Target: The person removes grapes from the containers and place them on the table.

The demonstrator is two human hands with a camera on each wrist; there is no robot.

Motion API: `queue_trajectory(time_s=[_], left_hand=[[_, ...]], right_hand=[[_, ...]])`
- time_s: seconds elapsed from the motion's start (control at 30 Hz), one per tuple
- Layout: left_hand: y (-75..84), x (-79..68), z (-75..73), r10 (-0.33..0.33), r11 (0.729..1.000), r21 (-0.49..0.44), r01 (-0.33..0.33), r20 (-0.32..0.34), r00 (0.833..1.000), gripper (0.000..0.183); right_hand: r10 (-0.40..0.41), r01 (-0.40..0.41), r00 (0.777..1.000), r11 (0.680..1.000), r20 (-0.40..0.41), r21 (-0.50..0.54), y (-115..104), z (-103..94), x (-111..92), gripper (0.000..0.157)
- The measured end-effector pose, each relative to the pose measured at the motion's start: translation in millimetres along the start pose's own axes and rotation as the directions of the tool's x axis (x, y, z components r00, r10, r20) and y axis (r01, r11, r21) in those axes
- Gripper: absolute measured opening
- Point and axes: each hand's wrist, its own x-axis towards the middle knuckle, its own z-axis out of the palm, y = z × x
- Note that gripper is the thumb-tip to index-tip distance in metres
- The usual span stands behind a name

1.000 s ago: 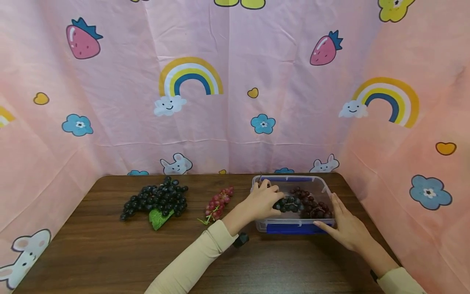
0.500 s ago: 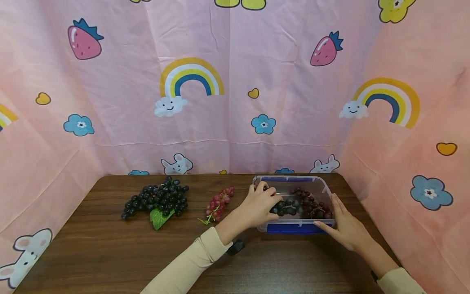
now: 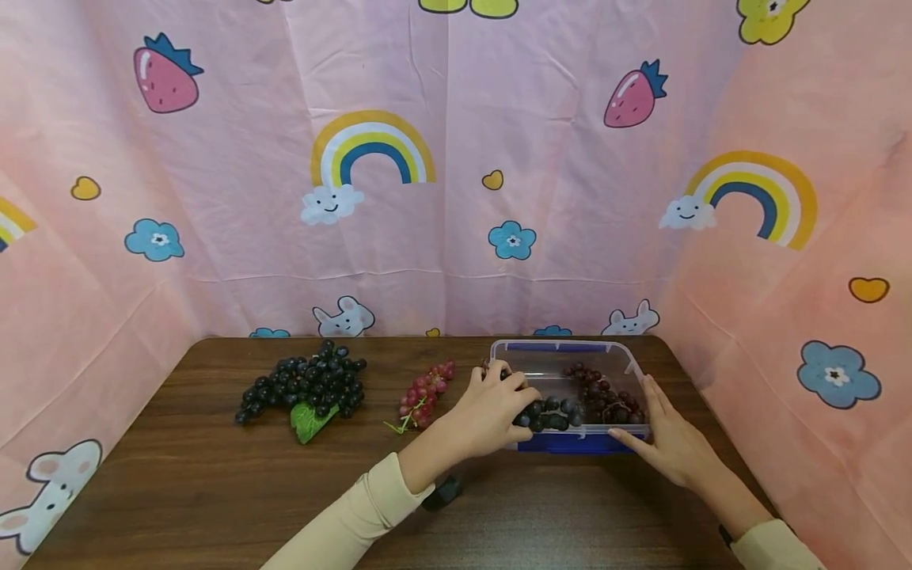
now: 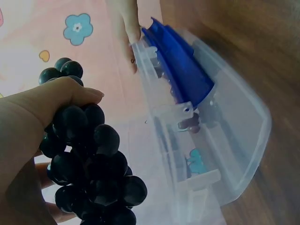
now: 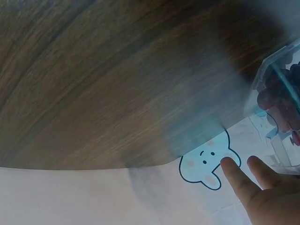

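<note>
My left hand (image 3: 495, 408) grips a bunch of black grapes (image 3: 550, 415) at the left side of a clear plastic container (image 3: 634, 360). In the left wrist view the thumb lies across the black grapes (image 4: 93, 164), which hang beside the container's wall (image 4: 234, 154) and its blue latch (image 4: 183, 70). A dark red bunch of grapes (image 3: 606, 397) lies inside, toward the right. My right hand (image 3: 673, 443) rests against the container's right side with straight fingers, its thumb at the front corner. Part of that hand (image 5: 272, 197) shows in the right wrist view.
Left on the wooden table (image 3: 214, 491) lies a large black grape bunch (image 3: 306, 384) with a green leaf (image 3: 309, 422). Between it and the container is a red grape bunch (image 3: 425, 393) with a pale green stem. A patterned pink curtain (image 3: 399, 261) stands behind the table.
My left hand has moved left and slightly toward me, bringing the black grapes from within the container toward its front left. The right hand and container have stayed in place.
</note>
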Motion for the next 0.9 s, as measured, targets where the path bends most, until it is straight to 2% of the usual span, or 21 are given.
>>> queue_trajectory(time_s=[0.73,0.9], left_hand=[[-7.4,-51.5,14.7,-0.007,0.996,-0.095,-0.001,-0.08,0.997,0.044],[-9.8,-61.8,18.5,-0.027,0.994,-0.106,0.02,-0.066,0.997,0.045]], right_hand=[[-0.015,0.015,1.0,1.0,-0.014,-0.002,0.5,0.7,-0.2,0.115],[-0.006,0.006,1.0,1.0,-0.007,-0.004,0.7,1.4,0.2,0.116]])
